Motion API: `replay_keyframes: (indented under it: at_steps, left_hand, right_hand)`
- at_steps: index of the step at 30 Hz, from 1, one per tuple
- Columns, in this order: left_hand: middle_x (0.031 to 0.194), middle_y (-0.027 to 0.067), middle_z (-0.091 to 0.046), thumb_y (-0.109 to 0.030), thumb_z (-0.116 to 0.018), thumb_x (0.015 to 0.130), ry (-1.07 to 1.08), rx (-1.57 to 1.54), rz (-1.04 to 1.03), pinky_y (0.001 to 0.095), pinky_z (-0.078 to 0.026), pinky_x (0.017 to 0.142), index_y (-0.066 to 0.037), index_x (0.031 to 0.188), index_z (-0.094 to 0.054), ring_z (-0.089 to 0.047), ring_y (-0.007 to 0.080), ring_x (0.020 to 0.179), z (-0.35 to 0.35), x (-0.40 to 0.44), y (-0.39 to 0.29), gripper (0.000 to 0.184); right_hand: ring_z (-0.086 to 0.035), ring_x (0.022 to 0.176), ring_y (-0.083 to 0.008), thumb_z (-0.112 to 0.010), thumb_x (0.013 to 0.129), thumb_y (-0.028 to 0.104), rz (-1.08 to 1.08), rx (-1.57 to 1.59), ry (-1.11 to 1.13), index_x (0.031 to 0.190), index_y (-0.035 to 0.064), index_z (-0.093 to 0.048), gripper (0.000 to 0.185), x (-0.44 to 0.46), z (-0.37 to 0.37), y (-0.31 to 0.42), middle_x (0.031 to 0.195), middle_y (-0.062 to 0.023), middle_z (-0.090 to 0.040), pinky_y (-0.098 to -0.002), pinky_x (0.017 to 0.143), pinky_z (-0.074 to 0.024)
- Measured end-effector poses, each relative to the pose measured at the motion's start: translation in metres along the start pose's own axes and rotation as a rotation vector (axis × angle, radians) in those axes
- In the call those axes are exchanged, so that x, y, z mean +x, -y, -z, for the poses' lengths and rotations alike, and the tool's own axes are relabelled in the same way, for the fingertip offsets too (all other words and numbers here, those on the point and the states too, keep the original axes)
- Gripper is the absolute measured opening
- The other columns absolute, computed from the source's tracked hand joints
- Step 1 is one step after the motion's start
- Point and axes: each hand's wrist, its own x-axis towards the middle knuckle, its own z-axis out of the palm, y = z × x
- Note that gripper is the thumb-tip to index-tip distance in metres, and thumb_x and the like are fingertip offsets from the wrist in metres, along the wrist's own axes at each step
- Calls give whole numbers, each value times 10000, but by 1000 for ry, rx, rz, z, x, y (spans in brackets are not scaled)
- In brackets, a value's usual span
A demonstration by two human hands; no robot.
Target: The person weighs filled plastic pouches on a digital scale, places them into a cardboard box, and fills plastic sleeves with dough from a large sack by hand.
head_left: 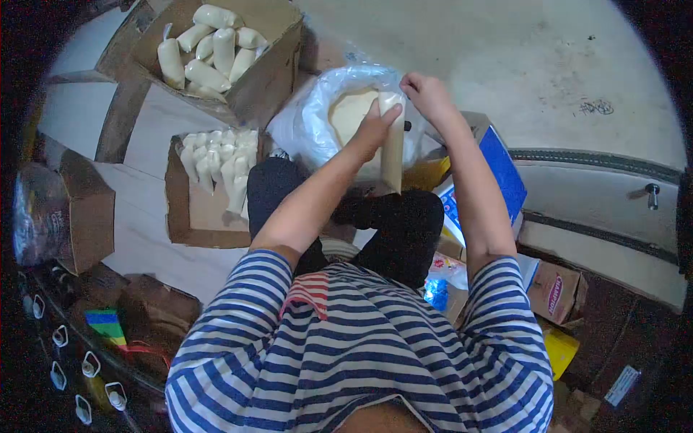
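My left hand point(372, 132) is wrapped round a long, narrow plastic bag point(392, 162) holding something pale, and keeps it upright. At the bag's upper edge, the fingers of my right hand point(424, 95) are pinched together on what looks like its clear top. Just behind both hands stands a big sack point(317, 115) with a bluish plastic liner folded open. Cream-coloured, powder-like contents point(349, 115) show inside it, partly hidden by my left hand and the bag.
A cardboard box point(271, 79) of filled, tied bags stands at the back left. Nearer, a shallow carton point(209, 237) holds several small filled bags in rows. On the right are a blue box point(498, 173) and a Champion carton point(556, 292). Bottles with handles point(90, 364) stand lower left.
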Motion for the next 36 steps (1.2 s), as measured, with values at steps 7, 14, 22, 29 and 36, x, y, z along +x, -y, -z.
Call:
replay_keyframes:
  at_steps: [7,14,22,29,36]
  left_hand:
    - [1022,105,-576,-466,-458,902,-29,-239,376,432,-540,651,-138,1252,-359,-628,244,810,3,-2,17,490]
    - [1043,104,-573,-441,-505,896,-76,-230,309,431,-533,680,-119,1248,-382,-629,240,835,2,-2,25,493]
    - [1147,84,-535,-388,-563,885,67,154,115,341,-430,870,-73,1293,-379,-517,189,1028,2,-8,18,547]
    - [1124,130,-574,-351,-592,864,248,397,-176,312,-414,893,-69,1343,-348,-549,201,1023,1,-8,-9,608]
    - [1141,136,-558,-391,-707,744,392,688,-124,307,-416,905,-79,1390,-327,-546,203,1026,-6,-9,-98,812]
  right_hand:
    - [-610,825,-375,-565,828,206,6,-56,67,892,47,-627,183,21,-46,-23,877,-198,-634,-439,736,-484]
    - [-603,824,-386,-550,832,217,-39,-25,71,902,55,-624,192,15,-45,-22,870,-200,-629,-456,722,-478]
    - [-613,674,-322,-543,851,176,-120,-21,-39,878,14,-584,170,-43,-16,-12,730,-172,-618,-387,631,-476]
    - [-619,647,-196,-528,878,148,-69,197,-164,887,-6,-569,160,-89,-2,-1,696,-127,-618,-315,613,-477]
    - [-644,719,-276,-526,893,163,-10,213,-300,931,1,-572,173,-91,26,22,791,-179,-640,-362,661,-485]
